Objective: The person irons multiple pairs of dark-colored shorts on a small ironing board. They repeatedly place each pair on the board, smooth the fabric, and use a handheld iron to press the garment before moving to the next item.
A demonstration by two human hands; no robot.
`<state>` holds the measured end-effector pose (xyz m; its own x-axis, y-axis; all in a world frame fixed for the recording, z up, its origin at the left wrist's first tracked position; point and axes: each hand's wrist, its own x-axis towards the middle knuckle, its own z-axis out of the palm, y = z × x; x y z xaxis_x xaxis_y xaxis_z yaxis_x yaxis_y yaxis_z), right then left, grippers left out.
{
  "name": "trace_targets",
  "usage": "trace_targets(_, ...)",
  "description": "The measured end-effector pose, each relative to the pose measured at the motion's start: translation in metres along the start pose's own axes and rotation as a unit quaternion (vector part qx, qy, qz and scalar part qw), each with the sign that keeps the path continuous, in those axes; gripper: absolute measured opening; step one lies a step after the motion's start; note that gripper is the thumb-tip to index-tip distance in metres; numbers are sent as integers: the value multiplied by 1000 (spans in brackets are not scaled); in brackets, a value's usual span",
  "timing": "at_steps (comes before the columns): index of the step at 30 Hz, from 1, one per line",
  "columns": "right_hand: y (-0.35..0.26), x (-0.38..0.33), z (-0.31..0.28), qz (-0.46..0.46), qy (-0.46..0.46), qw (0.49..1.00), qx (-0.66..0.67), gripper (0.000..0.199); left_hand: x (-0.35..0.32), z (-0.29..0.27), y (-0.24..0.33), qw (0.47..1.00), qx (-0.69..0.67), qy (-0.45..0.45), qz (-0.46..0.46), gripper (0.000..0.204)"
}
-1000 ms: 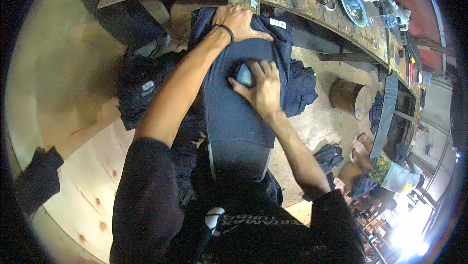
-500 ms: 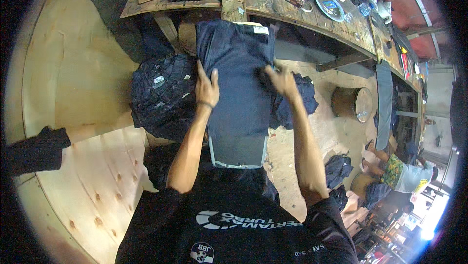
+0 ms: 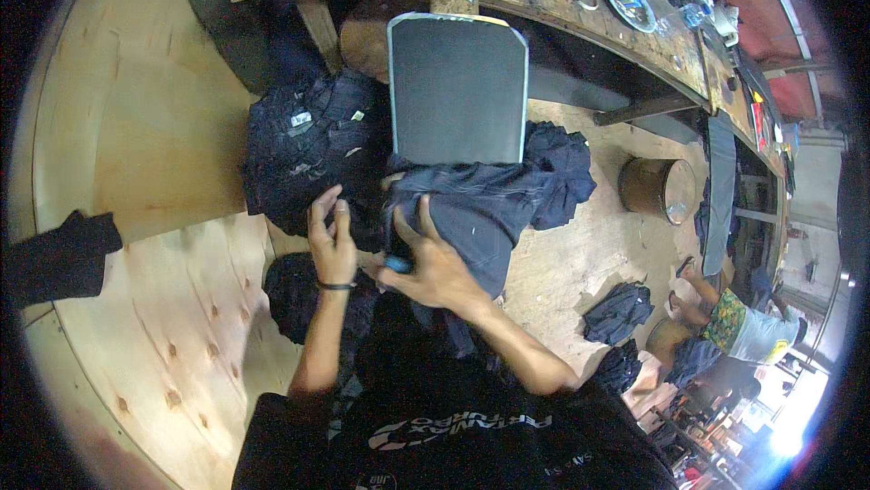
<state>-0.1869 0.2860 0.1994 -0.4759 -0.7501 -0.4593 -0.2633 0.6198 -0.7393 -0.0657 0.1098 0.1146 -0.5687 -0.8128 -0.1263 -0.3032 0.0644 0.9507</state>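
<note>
A dark grey board (image 3: 458, 91) with a pale edge and rounded corners juts toward me from the bench. Across its near end lies a bunched dark navy garment (image 3: 476, 223), apparently denim, hanging off to the right. My right hand (image 3: 435, 268) rests over the garment's left part, fingers spread and thumb pointing left. A small blue item (image 3: 397, 264), too blurred to name, shows beside that thumb. Left of the garment, my left hand (image 3: 333, 241) is raised with its fingers apart, holding nothing I can see. A dark wristband (image 3: 336, 286) circles my left wrist.
A pile of dark garments (image 3: 313, 150) lies left of the board, another (image 3: 560, 173) right of it. The wooden bench (image 3: 526, 10) runs along the far side. A round wooden stool (image 3: 666, 191) and plywood sheets (image 3: 172, 327) stand around. Another person (image 3: 748, 327) is at far right.
The garment no longer covers the board; it is bunched at the near end, baring the dark surface. Both hands have come nearer to me, and the right has crossed leftward.
</note>
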Motion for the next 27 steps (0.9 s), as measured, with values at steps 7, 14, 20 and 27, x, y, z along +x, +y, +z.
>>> trace_targets(7,41,-4,-86,143,132,980,-47,101,30,127,48,979,188,-58,-43,126)
trace_targets(14,52,82,-110,-5,163,985,-55,95,140,119,53,919,298,156,203,103)
trace_targets(20,95,85,-154,80,157,982,-70,91,58,141,58,966,232,-29,-113,109)
trace_targets(27,107,137,-200,56,130,990,-16,82,149,163,76,918,381,-7,110,132)
